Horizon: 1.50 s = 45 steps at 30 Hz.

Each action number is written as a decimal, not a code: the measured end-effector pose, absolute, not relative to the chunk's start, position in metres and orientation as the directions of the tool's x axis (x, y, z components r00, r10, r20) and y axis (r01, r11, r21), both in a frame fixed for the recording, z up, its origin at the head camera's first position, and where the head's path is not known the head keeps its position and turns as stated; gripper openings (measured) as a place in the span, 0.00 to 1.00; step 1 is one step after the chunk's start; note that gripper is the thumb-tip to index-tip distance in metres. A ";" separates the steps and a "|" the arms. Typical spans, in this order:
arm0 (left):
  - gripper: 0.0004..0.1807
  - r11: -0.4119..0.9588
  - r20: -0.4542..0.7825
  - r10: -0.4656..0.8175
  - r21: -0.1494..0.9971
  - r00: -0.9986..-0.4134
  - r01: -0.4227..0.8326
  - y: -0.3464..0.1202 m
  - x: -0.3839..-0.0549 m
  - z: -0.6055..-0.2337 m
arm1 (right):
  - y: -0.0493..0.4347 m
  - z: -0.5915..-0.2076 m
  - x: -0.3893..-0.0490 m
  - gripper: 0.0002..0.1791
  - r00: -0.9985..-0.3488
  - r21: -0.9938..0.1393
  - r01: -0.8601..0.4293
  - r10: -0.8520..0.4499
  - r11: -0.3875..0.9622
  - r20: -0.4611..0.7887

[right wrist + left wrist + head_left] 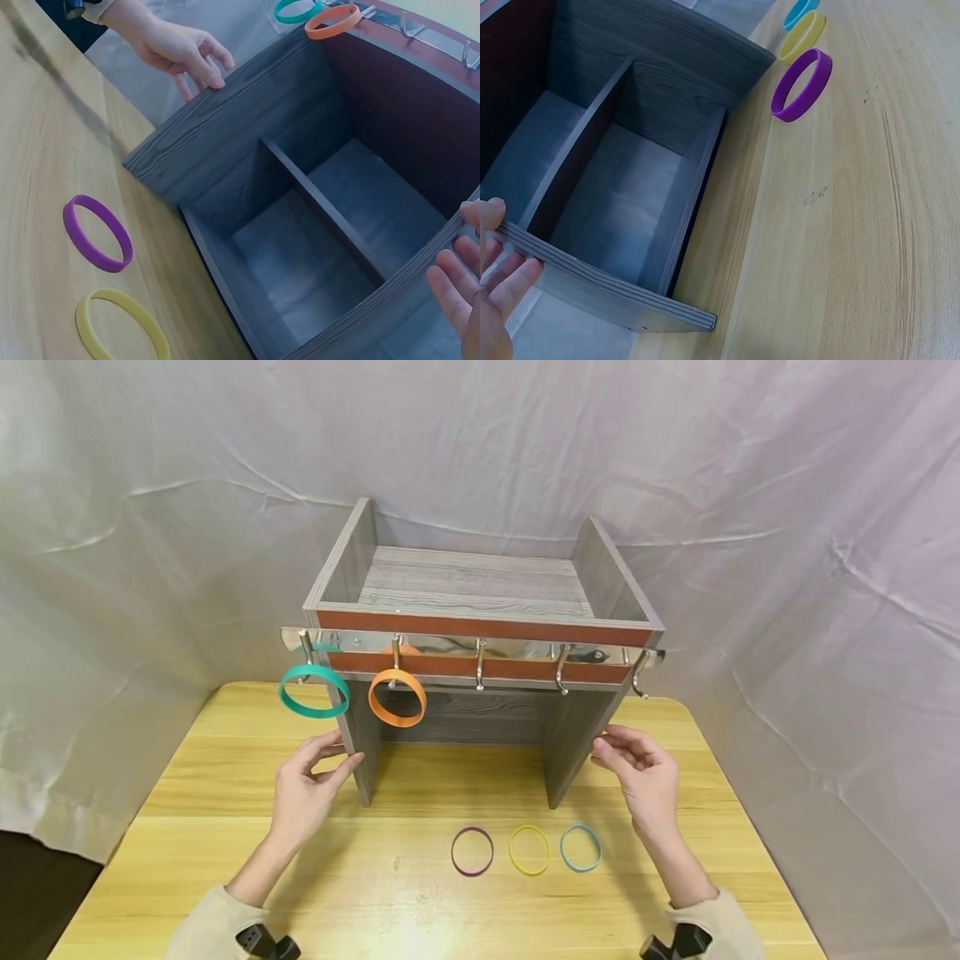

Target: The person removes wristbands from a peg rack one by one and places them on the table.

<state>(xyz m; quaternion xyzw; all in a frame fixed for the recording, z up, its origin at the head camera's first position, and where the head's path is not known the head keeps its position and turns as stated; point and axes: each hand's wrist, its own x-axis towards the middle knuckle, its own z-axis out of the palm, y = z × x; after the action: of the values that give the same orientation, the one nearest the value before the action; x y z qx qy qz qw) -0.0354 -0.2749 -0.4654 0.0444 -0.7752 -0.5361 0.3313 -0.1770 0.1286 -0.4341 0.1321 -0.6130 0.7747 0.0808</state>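
With both hands, we hold the grey wood-grain shelf rack [472, 578]: our left hand [300, 793] pinches its left side panel, our right hand [648, 782] the right one. The rack stands on the pale wooden surface [360, 881], beyond three thin round bands. What counts, we judge, is its long axis running left to right between our hands, neither clearly nearer.

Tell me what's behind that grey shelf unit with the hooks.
A pale, wrinkled sheet shows behind the shelf unit, above it and on both sides. The lower stretch directly behind the unit is covered by it, so I can't tell what's there.
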 end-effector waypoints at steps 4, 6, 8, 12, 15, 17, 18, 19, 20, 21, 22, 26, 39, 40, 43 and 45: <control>0.20 0.423 0.469 -0.423 0.859 -0.775 0.289 -0.274 -0.035 -0.465 | 0.126 -0.432 -0.178 0.11 -0.948 -0.919 -0.302 -0.024 -0.253 0.319; 0.20 0.422 0.469 -0.423 0.859 -0.776 0.289 -0.274 -0.035 -0.464 | 0.125 -0.433 -0.178 0.11 -0.946 -0.916 -0.308 -0.021 -0.257 0.324; 0.20 0.421 0.466 -0.424 0.860 -0.776 0.287 -0.274 -0.035 -0.464 | 0.124 -0.433 -0.179 0.11 -0.944 -0.916 -0.314 -0.017 -0.250 0.329; 0.21 0.424 0.457 -0.433 0.864 -0.777 0.272 -0.274 -0.035 -0.464 | 0.122 -0.434 -0.180 0.10 -0.940 -0.917 -0.328 -0.013 -0.227 0.340; 0.21 0.420 0.450 -0.436 0.868 -0.779 0.266 -0.274 -0.034 -0.464 | 0.121 -0.435 -0.180 0.10 -0.938 -0.918 -0.338 -0.013 -0.208 0.348; 0.22 0.405 0.445 -0.438 0.873 -0.782 0.270 -0.275 -0.033 -0.463 | 0.121 -0.436 -0.181 0.11 -0.935 -0.918 -0.344 -0.014 -0.199 0.353; 0.22 0.398 0.442 -0.437 0.876 -0.783 0.273 -0.275 -0.032 -0.462 | 0.121 -0.436 -0.181 0.11 -0.934 -0.917 -0.347 -0.015 -0.196 0.356; 0.22 0.396 0.441 -0.437 0.877 -0.784 0.272 -0.276 -0.031 -0.461 | 0.121 -0.436 -0.181 0.11 -0.933 -0.917 -0.349 -0.016 -0.194 0.359; 0.22 0.393 0.441 -0.437 0.878 -0.784 0.274 -0.276 -0.030 -0.460 | 0.121 -0.436 -0.181 0.11 -0.932 -0.916 -0.351 -0.016 -0.194 0.361; 0.22 0.391 0.441 -0.438 0.878 -0.783 0.276 -0.277 -0.029 -0.459 | 0.121 -0.436 -0.181 0.11 -0.932 -0.915 -0.352 -0.017 -0.196 0.362; 0.22 0.390 0.443 -0.439 0.878 -0.782 0.278 -0.277 -0.028 -0.458 | 0.121 -0.436 -0.181 0.11 -0.931 -0.914 -0.353 -0.017 -0.198 0.364; 0.20 0.395 0.450 -0.446 0.874 -0.773 0.281 -0.280 -0.021 -0.451 | 0.121 -0.436 -0.181 0.11 -0.929 -0.911 -0.357 -0.019 -0.206 0.369; 0.19 0.365 0.505 -0.449 0.857 -0.737 0.364 -0.289 -0.002 -0.419 | 0.120 -0.436 -0.181 0.11 -0.925 -0.906 -0.367 -0.017 -0.210 0.379; 0.18 0.354 0.519 -0.442 0.850 -0.731 0.390 -0.290 -0.001 -0.417 | 0.120 -0.436 -0.181 0.11 -0.925 -0.906 -0.368 -0.017 -0.210 0.380; 0.18 0.296 0.558 -0.424 0.830 -0.713 0.473 -0.295 0.000 -0.409 | 0.120 -0.436 -0.181 0.11 -0.924 -0.905 -0.370 -0.016 -0.211 0.382; 0.18 0.263 0.586 -0.404 0.810 -0.703 0.524 -0.299 0.000 -0.404 | 0.120 -0.436 -0.181 0.11 -0.924 -0.905 -0.370 -0.017 -0.210 0.381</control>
<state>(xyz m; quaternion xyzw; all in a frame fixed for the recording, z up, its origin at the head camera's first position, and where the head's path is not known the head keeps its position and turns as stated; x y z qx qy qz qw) -0.0003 -0.2986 -0.4038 -0.0431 -0.6962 -0.6055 0.3832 -0.1806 0.1203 -0.4355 0.1565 -0.6179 0.7618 0.1158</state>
